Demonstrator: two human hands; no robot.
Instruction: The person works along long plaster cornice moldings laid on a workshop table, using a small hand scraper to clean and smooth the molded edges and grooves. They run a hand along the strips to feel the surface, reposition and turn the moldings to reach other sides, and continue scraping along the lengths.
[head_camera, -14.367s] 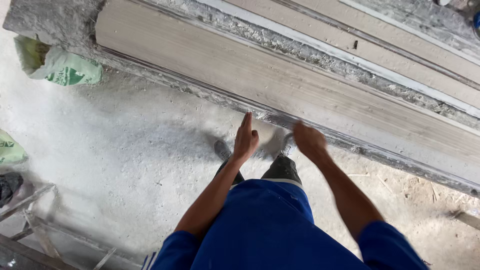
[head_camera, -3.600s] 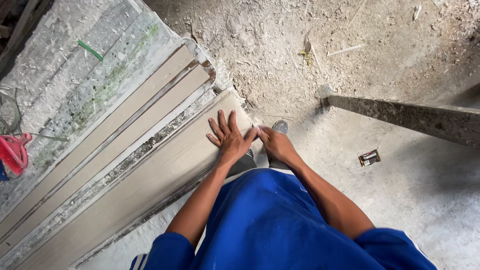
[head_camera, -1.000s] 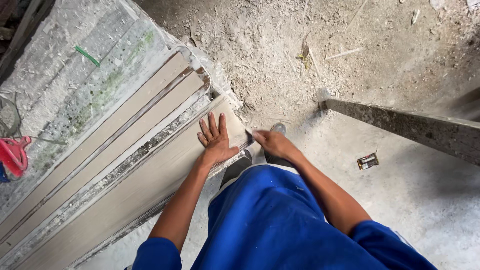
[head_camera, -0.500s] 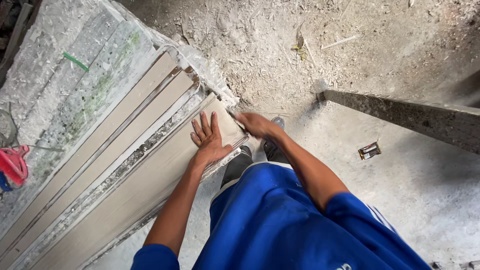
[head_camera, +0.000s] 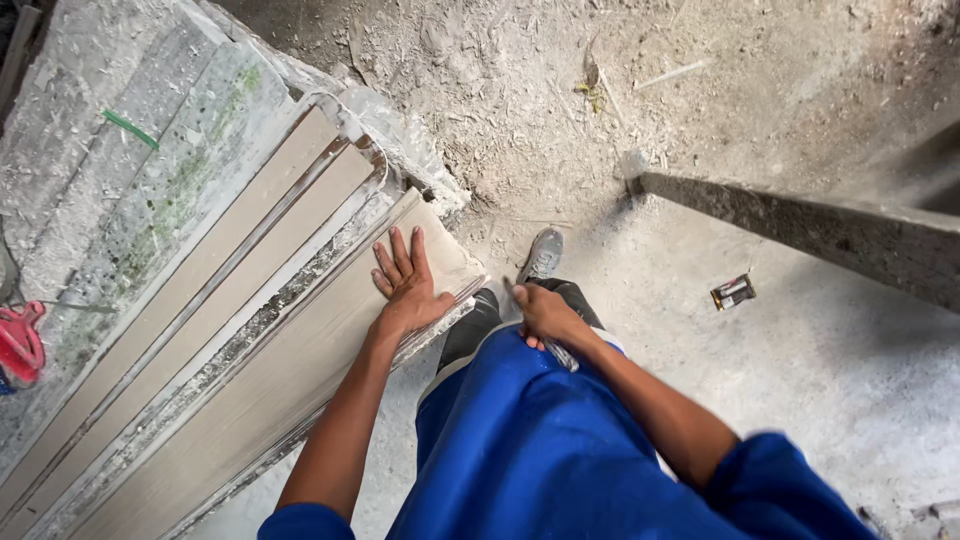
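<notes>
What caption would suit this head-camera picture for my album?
Left hand flat on the end of a long beige tile, right hand closed on a small tool, above a dusty floor.

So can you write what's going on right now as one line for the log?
left hand: flat on long beige plank | right hand: closed on small tool, off plank, near grey shoe | dusty floor
</notes>
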